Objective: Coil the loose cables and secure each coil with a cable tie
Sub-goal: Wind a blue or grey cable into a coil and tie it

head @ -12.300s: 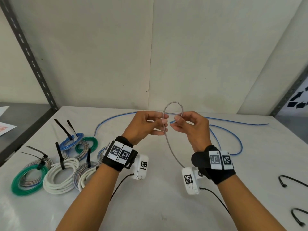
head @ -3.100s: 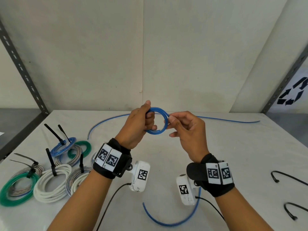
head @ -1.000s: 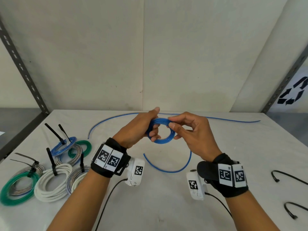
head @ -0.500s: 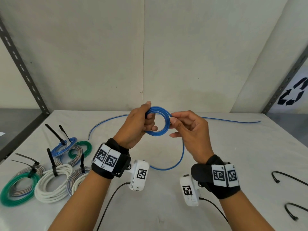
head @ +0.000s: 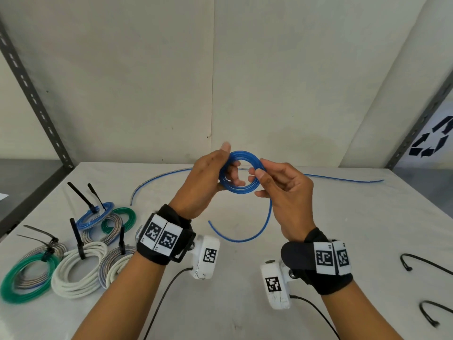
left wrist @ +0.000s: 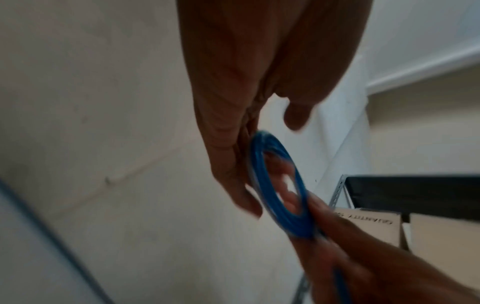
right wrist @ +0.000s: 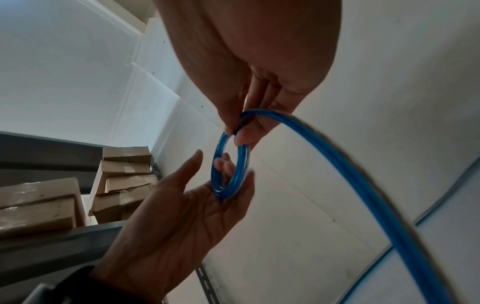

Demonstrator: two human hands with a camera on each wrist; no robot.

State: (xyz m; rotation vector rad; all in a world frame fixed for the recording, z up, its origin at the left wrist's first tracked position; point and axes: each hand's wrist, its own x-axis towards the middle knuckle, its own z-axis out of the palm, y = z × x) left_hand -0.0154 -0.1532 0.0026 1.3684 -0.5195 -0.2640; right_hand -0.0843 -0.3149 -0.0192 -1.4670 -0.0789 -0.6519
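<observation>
Two loose black cable ties point(head: 426, 265) lie at the desk's point(head: 367, 229) right edge; about six tied coils point(head: 73, 263) in green, white, grey and blue cluster at its left, and one long blue cable point(head: 343, 179) lies uncoiled at the back. Only the right wrist view shows stacked cardboard boxes point(right wrist: 122, 181) on a shelf. Above the desk, the left hand point(head: 203, 185) curls its fingers through the blue coil point(head: 239, 175), gripping it, while the right hand point(head: 284, 190) pinches the coil's right rim between thumb and forefinger, the free tail point(head: 245, 238) hanging down.
</observation>
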